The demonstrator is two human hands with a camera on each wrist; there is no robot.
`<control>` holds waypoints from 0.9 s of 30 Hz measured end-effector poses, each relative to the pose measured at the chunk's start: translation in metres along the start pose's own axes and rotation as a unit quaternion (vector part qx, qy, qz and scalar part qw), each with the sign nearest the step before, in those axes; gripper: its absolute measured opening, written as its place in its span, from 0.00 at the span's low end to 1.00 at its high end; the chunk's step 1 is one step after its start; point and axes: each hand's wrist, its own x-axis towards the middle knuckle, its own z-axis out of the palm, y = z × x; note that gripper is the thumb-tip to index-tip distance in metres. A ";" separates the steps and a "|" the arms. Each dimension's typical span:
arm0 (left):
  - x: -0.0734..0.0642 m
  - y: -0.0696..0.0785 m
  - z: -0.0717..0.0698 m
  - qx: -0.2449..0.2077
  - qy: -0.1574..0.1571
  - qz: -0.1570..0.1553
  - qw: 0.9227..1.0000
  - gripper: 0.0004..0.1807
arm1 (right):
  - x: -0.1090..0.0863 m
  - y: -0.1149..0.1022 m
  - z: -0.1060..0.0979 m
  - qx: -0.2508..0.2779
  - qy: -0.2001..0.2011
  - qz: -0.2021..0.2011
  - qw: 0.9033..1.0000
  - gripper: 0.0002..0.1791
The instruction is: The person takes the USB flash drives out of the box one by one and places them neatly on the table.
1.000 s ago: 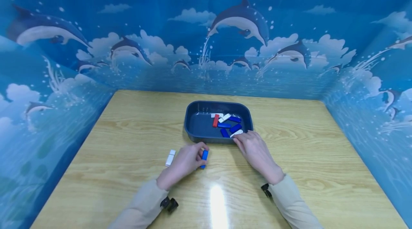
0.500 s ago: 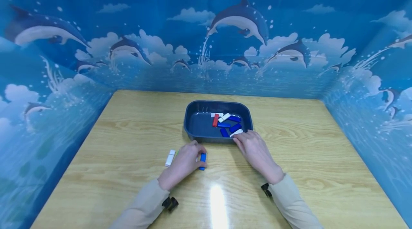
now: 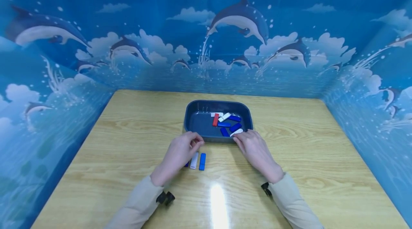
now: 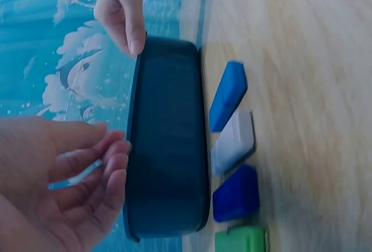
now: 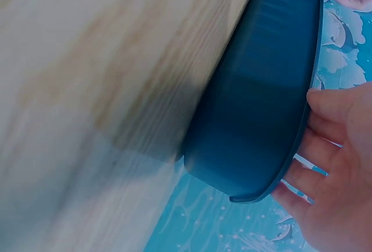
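Observation:
Just in front of the bin's near left side, my left hand hovers with loosely bent fingers and nothing seen between them. Below it on the table lie a blue USB stick and a white USB stick. The left wrist view adds a dark blue stick and a green one in the same row. My right hand holds the near right rim of the dark blue bin, fingers over it and thumb at its edge. A white stick lies inside by those fingertips.
Inside the bin, several more sticks lie loose toward the right, among them a red one and a blue one. The wooden table is bounded by a dolphin-print backdrop at the back and sides.
My left hand has let go of the blue USB stick, leaving it on the table, and moved up toward the bin. The white stick beside it now shows. My right hand has stayed put.

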 end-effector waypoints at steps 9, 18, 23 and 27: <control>0.012 -0.009 -0.010 0.024 0.050 0.067 0.996 0.09 | 0.001 0.001 0.000 0.003 0.006 -0.003 1.000 0.09; 0.017 -0.021 0.004 0.120 -0.025 0.139 0.983 0.16 | 0.000 0.000 0.002 -0.002 0.009 -0.002 1.000 0.07; 0.019 -0.023 0.008 0.185 -0.028 0.160 0.969 0.16 | 0.000 0.000 0.001 -0.003 0.006 0.002 1.000 0.08; 0.021 -0.025 0.010 0.192 -0.015 0.160 0.968 0.13 | 0.000 0.000 0.001 -0.003 0.001 0.005 1.000 0.08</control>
